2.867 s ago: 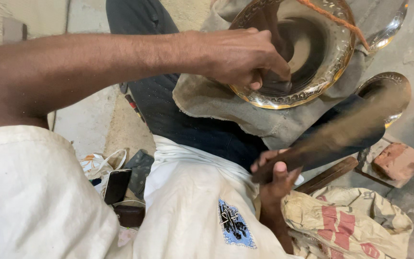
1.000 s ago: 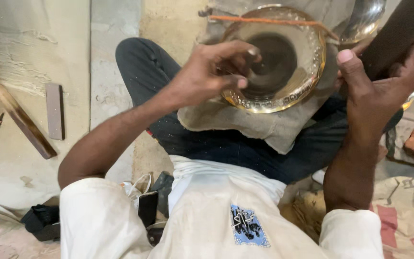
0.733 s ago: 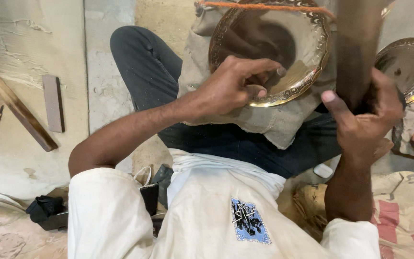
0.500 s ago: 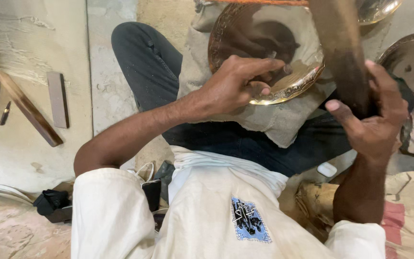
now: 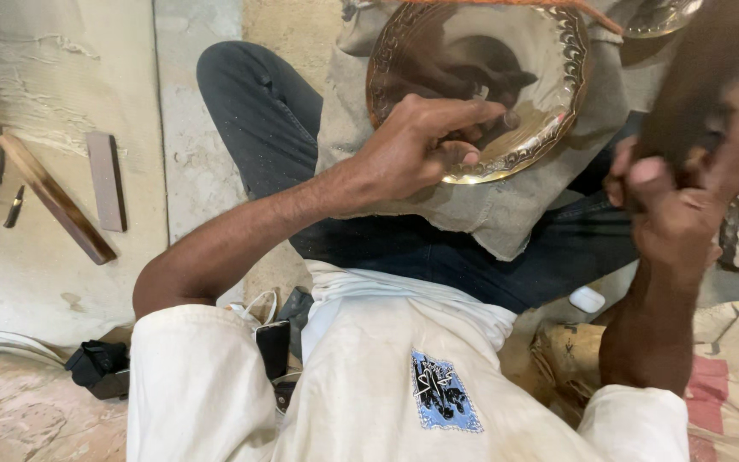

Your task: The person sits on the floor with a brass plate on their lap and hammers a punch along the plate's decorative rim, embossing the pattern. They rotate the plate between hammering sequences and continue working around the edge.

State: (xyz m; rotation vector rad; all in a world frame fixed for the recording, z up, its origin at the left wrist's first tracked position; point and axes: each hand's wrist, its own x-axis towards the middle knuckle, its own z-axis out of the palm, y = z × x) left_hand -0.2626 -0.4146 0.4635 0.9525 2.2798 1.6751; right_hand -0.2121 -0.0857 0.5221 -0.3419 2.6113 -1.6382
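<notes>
On the lap cloth, brass plate face-up; left hand pinching small tool, right hand clamped on upright mallet.

The right hand has swung the wooden mallet down, blurred.

glossy brass plate, matt canvas cloth
</notes>
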